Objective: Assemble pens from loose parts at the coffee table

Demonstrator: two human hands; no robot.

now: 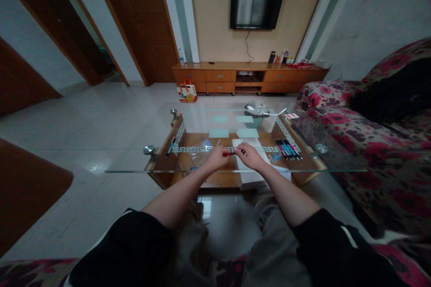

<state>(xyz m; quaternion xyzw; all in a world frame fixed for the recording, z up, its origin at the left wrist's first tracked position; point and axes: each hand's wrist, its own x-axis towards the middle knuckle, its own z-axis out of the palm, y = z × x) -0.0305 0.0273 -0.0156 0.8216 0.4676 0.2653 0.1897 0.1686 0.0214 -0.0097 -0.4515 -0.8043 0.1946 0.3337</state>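
Both my hands meet over the near edge of a glass coffee table (pixel 235 171). My left hand (pixel 217 158) is closed around a red pen (pixel 229 154), whose tip points right. My right hand (pixel 247 154) pinches the pen's other end, just above a white sheet of paper (pixel 251 146). A row of several coloured pens (pixel 288 149) lies on the glass to the right of my right hand. A clear plastic bag (pixel 201 150) lies left of my left hand, with one more pen (pixel 170 147) further left.
A floral sofa (pixel 380 143) borders the table on the right. Beyond the table stand a basket (pixel 256 116), a small paper bag (pixel 187 91) on the floor, a wooden TV cabinet (pixel 249 76) and a wall-mounted TV (pixel 256 6). Pale tiled floor stretches to the left.
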